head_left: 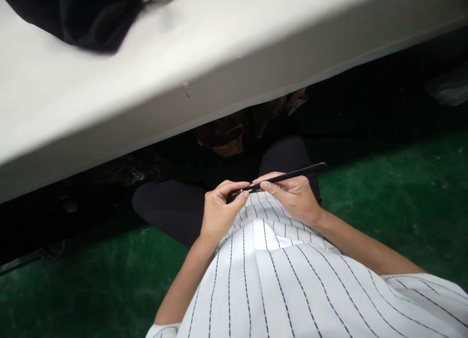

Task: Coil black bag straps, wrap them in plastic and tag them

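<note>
My left hand [220,210] and my right hand [295,195] are close together at my waist, in front of the striped white shirt [270,269]. Both are closed on a narrow black strap [298,173], which looks like a belt. Its free end sticks out past the right hand, slanting up to the right. A small shiny metal piece, perhaps a buckle, shows by the left thumb and fingertips; its exact shape is too small to make out. The left fingers cover the strap's other end.
A white tabletop [120,79] with a thick front edge runs slantwise ahead of my knees. A dark cloth item [98,21] with a metallic piece lies on it at the upper left. Under the table, a brownish bag-like item [223,140] sits in shadow. The floor [398,191] is green.
</note>
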A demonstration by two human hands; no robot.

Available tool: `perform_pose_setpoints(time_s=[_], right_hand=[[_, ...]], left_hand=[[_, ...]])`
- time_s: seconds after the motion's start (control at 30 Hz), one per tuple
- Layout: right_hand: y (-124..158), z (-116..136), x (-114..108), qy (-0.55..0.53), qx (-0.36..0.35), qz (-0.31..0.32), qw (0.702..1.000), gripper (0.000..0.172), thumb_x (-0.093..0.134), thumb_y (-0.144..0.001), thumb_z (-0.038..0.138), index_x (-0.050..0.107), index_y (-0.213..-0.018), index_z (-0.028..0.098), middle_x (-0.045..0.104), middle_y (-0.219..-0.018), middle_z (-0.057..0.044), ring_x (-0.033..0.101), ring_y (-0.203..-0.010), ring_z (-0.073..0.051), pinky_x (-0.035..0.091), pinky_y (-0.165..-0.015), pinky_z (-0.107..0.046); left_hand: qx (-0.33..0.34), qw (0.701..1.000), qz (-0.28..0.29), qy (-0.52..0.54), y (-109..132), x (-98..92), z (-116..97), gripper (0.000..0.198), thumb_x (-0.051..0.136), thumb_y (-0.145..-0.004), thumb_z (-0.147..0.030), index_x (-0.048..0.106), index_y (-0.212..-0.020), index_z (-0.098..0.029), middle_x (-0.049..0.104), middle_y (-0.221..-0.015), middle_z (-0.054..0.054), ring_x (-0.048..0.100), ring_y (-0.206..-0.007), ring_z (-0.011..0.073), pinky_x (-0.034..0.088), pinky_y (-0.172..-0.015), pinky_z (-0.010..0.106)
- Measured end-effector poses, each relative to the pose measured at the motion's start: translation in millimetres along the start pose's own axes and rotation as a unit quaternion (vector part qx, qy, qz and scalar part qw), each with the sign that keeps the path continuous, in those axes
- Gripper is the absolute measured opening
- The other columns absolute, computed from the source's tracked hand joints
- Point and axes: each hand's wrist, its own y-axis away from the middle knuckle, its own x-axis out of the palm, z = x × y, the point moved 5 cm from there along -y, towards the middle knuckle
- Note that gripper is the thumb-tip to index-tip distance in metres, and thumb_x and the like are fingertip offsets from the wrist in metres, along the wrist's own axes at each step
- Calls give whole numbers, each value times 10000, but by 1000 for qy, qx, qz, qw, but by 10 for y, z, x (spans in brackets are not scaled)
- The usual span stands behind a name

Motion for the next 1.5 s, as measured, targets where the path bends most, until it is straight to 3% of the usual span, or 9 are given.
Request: perform_pose_setpoints(time_s=[0.13,0.27,0.5,0.9,1.07,1.23,1.5], right_hand=[[30,-32,3,-2,-10,-30,999,184,657,-889,338,762,-922,190,744,-911,-46,699,-825,-204,590,-774,-326],[25,-150,7,-86,56,-61,993,210,690,-859,374,763,-877,178,738,-781,-36,695,-660,-159,594,-644,-261],[32,-323,96,-240,159,-32,957,265,741,-805,422,767,-867,166,743,-761,-57,698,-664,-148,588,-655,-235],[61,-336,134,-301,172,-21,938,292,758,-783,437,762,-868,157,742,-760,-68,704,-668,-161,573,-632,-232],[65,-341,131,-290,145,-19,946,250,730,-822,409,762,-887,170,744,-781,-60,706,-677,-152,582,-646,-222],[65,-283,52,-189,71,-38,979,184,685,-872,352,760,-899,186,744,-810,-41,712,-677,-152,596,-649,-232],[121,-100,9,-12,-50,-91,994,124,665,-884,244,763,-943,198,755,-879,-37,716,-728,-181,606,-695,-299]], left_hand=[[33,998,-26,-53,10,11,-76,136,698,-808,-217,757,-931,-203,682,-842,28,611,-757,143,461,-669,245],[10,1000,3,-26,-6,13,-62,147,698,-810,-227,756,-944,-213,681,-844,23,607,-770,144,454,-672,242],[-48,995,52,66,1,12,20,152,716,-797,-239,764,-941,-227,680,-885,28,602,-814,148,452,-706,243],[-64,985,81,138,-12,28,21,168,751,-774,-249,771,-937,-214,619,-845,20,544,-753,109,419,-657,207],[-61,984,90,142,-14,26,27,164,748,-779,-249,771,-939,-218,620,-847,23,559,-780,120,434,-687,214],[-25,997,57,55,-27,-14,-14,127,728,-789,-227,767,-909,-232,659,-846,17,583,-767,128,443,-671,230],[92,985,-66,-128,32,58,-214,95,669,-805,-149,728,-863,-196,670,-820,12,628,-775,144,481,-694,251]])
